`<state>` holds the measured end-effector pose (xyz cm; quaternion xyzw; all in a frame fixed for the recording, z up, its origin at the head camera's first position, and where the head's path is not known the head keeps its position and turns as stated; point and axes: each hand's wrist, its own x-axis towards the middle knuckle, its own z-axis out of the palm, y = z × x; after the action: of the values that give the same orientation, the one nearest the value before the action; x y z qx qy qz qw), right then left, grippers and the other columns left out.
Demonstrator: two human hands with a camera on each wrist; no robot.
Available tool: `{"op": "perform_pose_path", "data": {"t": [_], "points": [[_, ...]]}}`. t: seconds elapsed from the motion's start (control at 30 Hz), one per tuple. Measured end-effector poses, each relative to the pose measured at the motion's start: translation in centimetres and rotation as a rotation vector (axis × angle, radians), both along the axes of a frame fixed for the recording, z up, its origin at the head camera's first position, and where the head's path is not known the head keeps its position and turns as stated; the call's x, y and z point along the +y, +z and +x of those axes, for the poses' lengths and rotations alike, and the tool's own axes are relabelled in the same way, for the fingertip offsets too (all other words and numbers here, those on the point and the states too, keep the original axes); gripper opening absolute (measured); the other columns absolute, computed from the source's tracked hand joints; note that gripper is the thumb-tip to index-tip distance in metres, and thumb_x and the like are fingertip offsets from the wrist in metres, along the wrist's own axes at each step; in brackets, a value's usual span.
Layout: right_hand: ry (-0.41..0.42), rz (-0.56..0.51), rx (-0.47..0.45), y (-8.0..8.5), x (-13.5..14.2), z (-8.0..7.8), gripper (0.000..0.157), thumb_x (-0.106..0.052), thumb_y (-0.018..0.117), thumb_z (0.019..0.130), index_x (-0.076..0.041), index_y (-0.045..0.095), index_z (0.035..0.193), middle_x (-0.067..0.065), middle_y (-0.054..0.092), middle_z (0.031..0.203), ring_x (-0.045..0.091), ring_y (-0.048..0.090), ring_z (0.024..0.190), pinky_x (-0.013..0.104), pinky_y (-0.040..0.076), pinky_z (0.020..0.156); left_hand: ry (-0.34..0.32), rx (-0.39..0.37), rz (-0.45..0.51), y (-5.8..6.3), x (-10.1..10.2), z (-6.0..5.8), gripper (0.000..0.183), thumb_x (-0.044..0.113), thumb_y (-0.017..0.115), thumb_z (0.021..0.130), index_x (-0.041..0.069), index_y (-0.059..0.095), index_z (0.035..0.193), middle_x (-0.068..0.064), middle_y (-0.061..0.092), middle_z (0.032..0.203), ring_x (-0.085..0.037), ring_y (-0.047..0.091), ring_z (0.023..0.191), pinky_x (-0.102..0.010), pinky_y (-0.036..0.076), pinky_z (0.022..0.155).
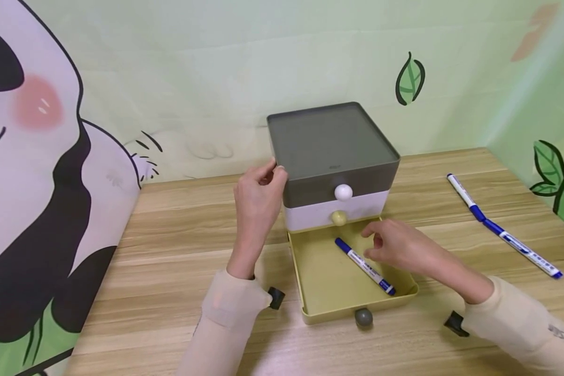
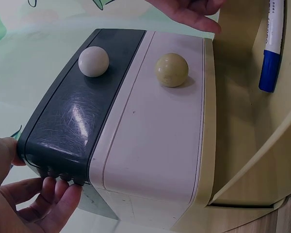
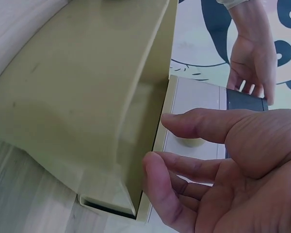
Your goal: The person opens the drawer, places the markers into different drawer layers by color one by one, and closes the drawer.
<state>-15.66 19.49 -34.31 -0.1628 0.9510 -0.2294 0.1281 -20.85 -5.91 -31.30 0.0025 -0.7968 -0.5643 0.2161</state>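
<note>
A small desktop drawer unit (image 1: 331, 141) has a dark grey top tier, a white middle tier and a yellow bottom one. My left hand (image 1: 259, 201) grips the front left corner of the grey tier, thumb at the top edge and fingers against the side in the left wrist view. The yellow bottom drawer (image 1: 317, 287) is pulled out, and a blue-capped white marker (image 1: 365, 267) lies slantwise inside it. Over the drawer's right side hovers my right hand (image 1: 399, 246), thumb and fingers bent but apart, with nothing between them.
Two more blue-and-white markers, one farther back (image 1: 465, 196) and one nearer (image 1: 521, 247), lie end to end on the wooden table (image 1: 178, 261) at the right. Round knobs stick out from the tier fronts, including a grey knob (image 1: 364, 317) on the pulled-out drawer. A printed cloth wall stands behind.
</note>
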Motion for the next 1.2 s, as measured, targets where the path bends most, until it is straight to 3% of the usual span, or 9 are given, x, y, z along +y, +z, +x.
{"op": "perform_pose_path", "data": {"t": [0.3,0.63,1.0,1.2], "points": [[-0.021,-0.022,0.025,0.8,1.2,0.4,0.041,-0.016,0.075,0.092,0.008,0.067,0.124,0.003,0.064,0.085,0.015,0.053,0.068,0.032,0.046,0.062,0.004,0.005,0.000,0.2,-0.1,0.0,0.033,0.020,0.066,0.090,0.011,0.079,0.119,-0.007,0.075,0.098,-0.019,0.069,0.084,-0.035,0.054,0.076],[-0.043,-0.038,0.098,1.6,4.4,-0.2,0.041,-0.019,0.074,0.094,0.010,0.067,0.122,0.004,0.067,0.086,0.014,0.055,0.068,0.031,0.046,0.059,0.007,0.002,-0.001,0.2,-0.2,0.0,0.033,0.021,0.066,0.090,0.011,0.079,0.119,-0.008,0.075,0.099,-0.019,0.070,0.085,-0.036,0.054,0.077],[-0.155,-0.009,0.113,2.0,9.6,-1.0,0.045,-0.022,0.070,0.098,0.014,0.063,0.125,0.018,0.071,0.097,0.029,0.067,0.084,0.040,0.052,0.067,-0.002,0.005,-0.015,0.1,0.0,-0.1,0.033,0.021,0.066,0.091,0.011,0.079,0.119,-0.009,0.074,0.098,-0.021,0.069,0.086,-0.037,0.055,0.078],[-0.205,-0.013,0.062,2.2,12.2,-1.3,0.050,-0.020,0.065,0.102,0.019,0.055,0.131,0.033,0.066,0.105,0.038,0.066,0.089,0.042,0.053,0.068,-0.001,0.009,-0.018,0.2,0.1,-0.2,0.033,0.022,0.066,0.091,0.011,0.079,0.119,-0.009,0.075,0.099,-0.021,0.070,0.086,-0.037,0.055,0.078]]}}
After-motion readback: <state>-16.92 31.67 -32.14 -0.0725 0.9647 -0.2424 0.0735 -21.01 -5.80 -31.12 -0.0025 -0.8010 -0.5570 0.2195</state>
